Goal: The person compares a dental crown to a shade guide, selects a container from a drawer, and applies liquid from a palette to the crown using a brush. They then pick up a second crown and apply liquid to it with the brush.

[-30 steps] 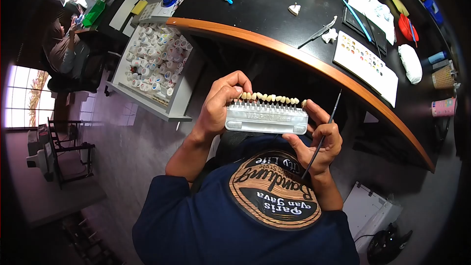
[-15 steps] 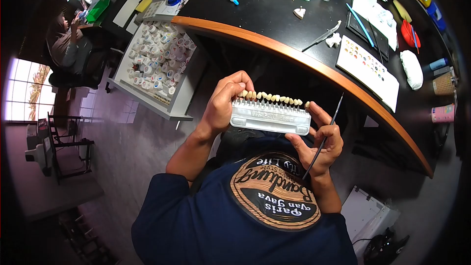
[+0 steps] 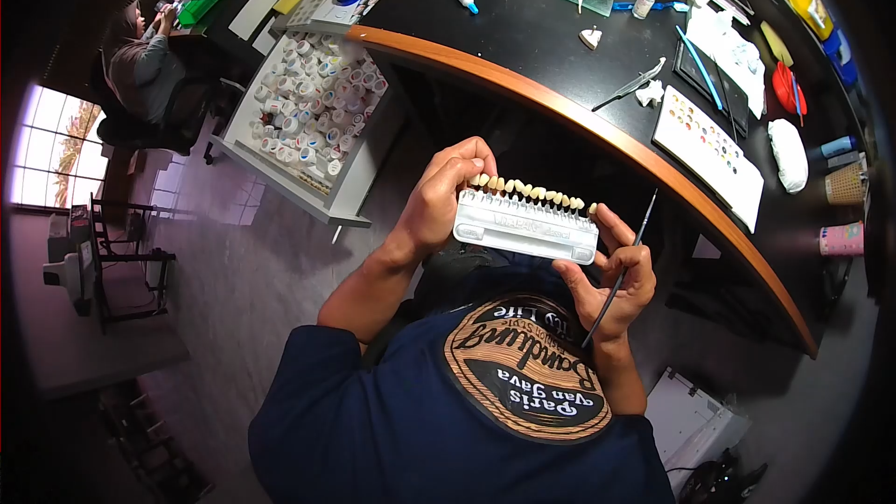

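Gripping one end of a tooth rack (image 3: 527, 229) — fingers clamped — is the left hand (image 3: 437, 205). In the right hand (image 3: 625, 294), fingers clamp the other end plus a brush (image 3: 648, 215).

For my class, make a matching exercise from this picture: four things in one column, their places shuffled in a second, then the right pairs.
Things
1. holder with a row of tooth-shaped pieces
2. thin dark tool
3. small pots
4. white board with coloured spots

Places
A. inside the open drawer
B. between the left hand and the right hand
C. on the black tabletop, near its orange-brown edge
D. in the right hand alone

Right pairs: 1-B, 2-D, 3-A, 4-C
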The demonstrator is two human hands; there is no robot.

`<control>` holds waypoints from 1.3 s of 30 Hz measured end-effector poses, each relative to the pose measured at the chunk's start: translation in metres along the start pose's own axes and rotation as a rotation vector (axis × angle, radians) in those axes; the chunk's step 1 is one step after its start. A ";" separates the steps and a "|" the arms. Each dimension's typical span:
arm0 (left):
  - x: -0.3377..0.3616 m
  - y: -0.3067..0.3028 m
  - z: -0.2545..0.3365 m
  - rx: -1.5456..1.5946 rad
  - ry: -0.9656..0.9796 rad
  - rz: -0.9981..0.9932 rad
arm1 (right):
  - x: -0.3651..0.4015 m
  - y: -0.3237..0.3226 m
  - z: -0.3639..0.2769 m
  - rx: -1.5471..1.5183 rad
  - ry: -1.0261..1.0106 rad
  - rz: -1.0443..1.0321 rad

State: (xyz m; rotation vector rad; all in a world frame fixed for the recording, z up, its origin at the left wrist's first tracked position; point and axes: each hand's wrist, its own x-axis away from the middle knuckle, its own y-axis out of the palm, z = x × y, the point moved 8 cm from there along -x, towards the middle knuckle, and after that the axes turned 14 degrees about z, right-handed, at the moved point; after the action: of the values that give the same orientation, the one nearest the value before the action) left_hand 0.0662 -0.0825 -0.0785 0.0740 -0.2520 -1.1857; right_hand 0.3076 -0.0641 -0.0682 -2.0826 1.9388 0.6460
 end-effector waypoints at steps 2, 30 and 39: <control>0.000 -0.001 -0.001 0.036 -0.005 0.009 | -0.001 -0.002 0.001 0.004 -0.008 0.001; 0.009 0.012 0.014 -0.106 0.089 0.035 | -0.004 -0.008 -0.009 0.100 -0.105 0.034; 0.006 0.015 0.007 0.013 -0.057 -0.014 | -0.005 -0.011 -0.010 0.079 -0.097 0.050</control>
State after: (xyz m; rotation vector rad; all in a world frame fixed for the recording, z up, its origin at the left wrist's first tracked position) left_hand 0.0801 -0.0819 -0.0678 0.0534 -0.3095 -1.2012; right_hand 0.3198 -0.0627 -0.0587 -1.9256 1.9360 0.6562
